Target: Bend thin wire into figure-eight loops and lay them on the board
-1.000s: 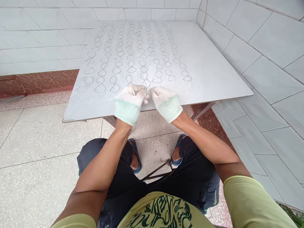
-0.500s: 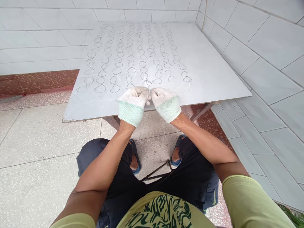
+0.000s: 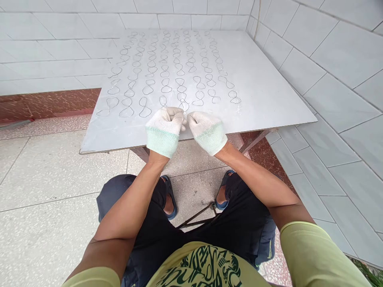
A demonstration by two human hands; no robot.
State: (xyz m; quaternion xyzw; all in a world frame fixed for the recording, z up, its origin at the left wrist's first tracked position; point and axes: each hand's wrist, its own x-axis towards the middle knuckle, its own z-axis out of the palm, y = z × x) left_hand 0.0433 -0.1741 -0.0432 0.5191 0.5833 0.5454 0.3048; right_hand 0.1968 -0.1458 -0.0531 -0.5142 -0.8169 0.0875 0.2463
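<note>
Both my hands wear white knit gloves with pale green cuffs, close together above the near edge of a white board [image 3: 263, 87]. My left hand [image 3: 166, 121] is closed, thumb and fingers pinched on a thin dark wire loop [image 3: 184, 104] that rises from between the fingertips. My right hand [image 3: 206, 125] is also closed in a pinch, a small gap from the left; its fingertips sit beside the same wire, but the exact grip is hidden. Just beyond lie thin wire pieces bent like figure eights, among them one wire piece [image 3: 145, 107] left of my left hand.
Several rows of figure-eight wires cover the board's left and middle. White tiled walls [image 3: 338, 52] border the back and right. Under the board are brown supports [image 3: 254, 142]. A dark metal frame [image 3: 197, 215] stands on the speckled floor [image 3: 54, 171] between my feet.
My left hand has shifted slightly left, widening the gap to my right hand. A wire end that stuck out above the right fingertips no longer shows there.
</note>
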